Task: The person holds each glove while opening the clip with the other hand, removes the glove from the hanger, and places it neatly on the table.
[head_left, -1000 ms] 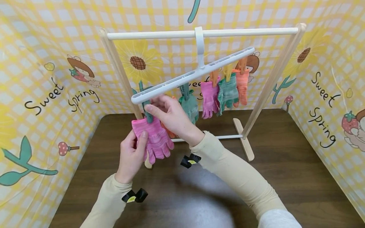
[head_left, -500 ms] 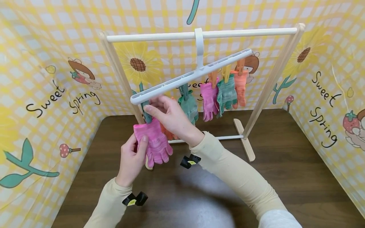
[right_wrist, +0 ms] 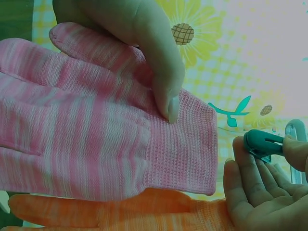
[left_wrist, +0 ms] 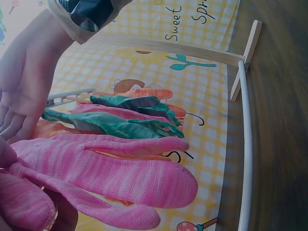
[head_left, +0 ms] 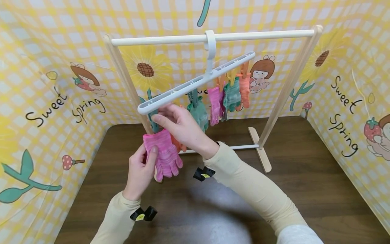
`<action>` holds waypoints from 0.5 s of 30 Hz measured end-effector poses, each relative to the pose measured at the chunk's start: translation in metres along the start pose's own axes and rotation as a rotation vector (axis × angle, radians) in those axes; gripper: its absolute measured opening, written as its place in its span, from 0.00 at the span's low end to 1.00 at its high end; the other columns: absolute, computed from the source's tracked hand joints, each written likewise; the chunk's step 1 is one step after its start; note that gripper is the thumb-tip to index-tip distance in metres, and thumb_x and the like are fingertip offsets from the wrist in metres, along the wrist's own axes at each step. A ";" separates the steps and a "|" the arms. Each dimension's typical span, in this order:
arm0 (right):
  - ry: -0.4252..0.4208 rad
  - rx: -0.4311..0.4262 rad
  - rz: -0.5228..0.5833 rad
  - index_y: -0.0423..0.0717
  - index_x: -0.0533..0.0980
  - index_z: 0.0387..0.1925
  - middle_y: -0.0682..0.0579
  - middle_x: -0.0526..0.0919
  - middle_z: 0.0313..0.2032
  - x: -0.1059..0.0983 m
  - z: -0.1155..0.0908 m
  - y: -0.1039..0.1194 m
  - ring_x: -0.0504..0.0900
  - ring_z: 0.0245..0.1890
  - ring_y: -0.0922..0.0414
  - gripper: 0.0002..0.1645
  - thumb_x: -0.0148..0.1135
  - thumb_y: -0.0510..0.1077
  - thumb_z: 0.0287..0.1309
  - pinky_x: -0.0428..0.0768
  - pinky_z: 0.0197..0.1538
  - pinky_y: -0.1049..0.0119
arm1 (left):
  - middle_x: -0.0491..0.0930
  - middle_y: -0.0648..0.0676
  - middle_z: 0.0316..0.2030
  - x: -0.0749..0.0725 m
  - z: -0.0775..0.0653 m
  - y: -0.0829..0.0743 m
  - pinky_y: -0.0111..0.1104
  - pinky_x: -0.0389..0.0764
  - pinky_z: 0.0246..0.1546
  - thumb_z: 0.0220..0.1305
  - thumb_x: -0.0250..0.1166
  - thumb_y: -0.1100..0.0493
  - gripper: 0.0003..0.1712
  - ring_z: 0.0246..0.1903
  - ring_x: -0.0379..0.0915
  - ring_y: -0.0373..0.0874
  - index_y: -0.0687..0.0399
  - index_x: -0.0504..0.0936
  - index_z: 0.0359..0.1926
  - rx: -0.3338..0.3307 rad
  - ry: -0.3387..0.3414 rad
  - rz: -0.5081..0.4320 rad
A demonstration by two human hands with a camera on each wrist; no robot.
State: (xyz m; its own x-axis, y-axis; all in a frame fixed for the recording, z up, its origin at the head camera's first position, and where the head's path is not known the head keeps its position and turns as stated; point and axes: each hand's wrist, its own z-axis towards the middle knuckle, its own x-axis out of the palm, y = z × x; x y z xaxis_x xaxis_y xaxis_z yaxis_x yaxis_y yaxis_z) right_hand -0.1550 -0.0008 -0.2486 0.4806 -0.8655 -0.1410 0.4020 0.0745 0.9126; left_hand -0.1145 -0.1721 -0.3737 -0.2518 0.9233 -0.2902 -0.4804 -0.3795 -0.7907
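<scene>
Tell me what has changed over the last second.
The pink glove has slipped down out of the green clothespin, leaving a gap below it. The hanger's right end has swung leftward in the head view. Unchanged: the left hand holds the glove, the right hand pinches the clothespin, and the rack stands in place.

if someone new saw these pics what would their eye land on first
Probably the bright pink glove, pinched in the left hand below the low end of the tilted pale hanger. Just above it, the right hand pinches a green clothespin, apart from the glove's cuff. After that, perhaps the green glove and orange glove hanging near the hanger's raised end.
</scene>
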 end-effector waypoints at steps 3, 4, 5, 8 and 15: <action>-0.001 -0.010 -0.004 0.36 0.70 0.57 0.41 0.77 0.52 0.000 0.000 -0.002 0.79 0.49 0.58 0.20 0.53 0.36 0.64 0.75 0.52 0.68 | 0.71 0.56 0.18 -0.001 0.000 -0.012 0.27 0.67 0.18 0.66 0.55 0.67 0.07 0.18 0.64 0.36 0.62 0.79 0.41 0.012 0.008 0.014; 0.000 -0.013 -0.001 0.35 0.70 0.57 0.41 0.77 0.53 0.000 0.001 -0.003 0.79 0.49 0.57 0.20 0.53 0.36 0.64 0.75 0.52 0.68 | 0.71 0.57 0.18 -0.001 0.001 -0.016 0.27 0.67 0.18 0.66 0.55 0.67 0.07 0.18 0.64 0.36 0.63 0.78 0.41 0.010 0.010 0.011; 0.000 -0.016 0.003 0.36 0.69 0.57 0.41 0.77 0.53 0.000 0.001 -0.005 0.79 0.50 0.57 0.20 0.53 0.36 0.64 0.75 0.52 0.67 | 0.71 0.58 0.18 -0.001 0.001 -0.020 0.27 0.67 0.18 0.66 0.55 0.67 0.07 0.18 0.64 0.36 0.64 0.78 0.41 0.008 0.012 0.012; 0.005 -0.019 0.023 0.38 0.69 0.58 0.43 0.76 0.54 -0.001 0.003 -0.014 0.78 0.51 0.59 0.21 0.53 0.37 0.65 0.74 0.53 0.67 | 0.72 0.60 0.19 -0.001 0.002 -0.029 0.26 0.68 0.19 0.65 0.55 0.68 0.07 0.19 0.65 0.35 0.67 0.78 0.41 -0.002 0.015 0.023; 0.013 -0.027 0.044 0.45 0.70 0.59 0.49 0.77 0.55 -0.001 0.006 -0.032 0.77 0.52 0.62 0.21 0.53 0.41 0.66 0.73 0.55 0.67 | 0.71 0.60 0.19 -0.001 0.002 -0.030 0.27 0.67 0.18 0.66 0.55 0.68 0.07 0.18 0.64 0.35 0.67 0.77 0.40 -0.004 0.022 0.028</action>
State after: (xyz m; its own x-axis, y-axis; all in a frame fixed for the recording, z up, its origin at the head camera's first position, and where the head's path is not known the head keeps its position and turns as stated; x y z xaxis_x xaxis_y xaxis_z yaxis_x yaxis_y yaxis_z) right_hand -0.1730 -0.0052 -0.2756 0.5081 -0.8548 -0.1059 0.4009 0.1259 0.9074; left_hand -0.1012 -0.1622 -0.3491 -0.2469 0.9132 -0.3242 -0.4700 -0.4054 -0.7841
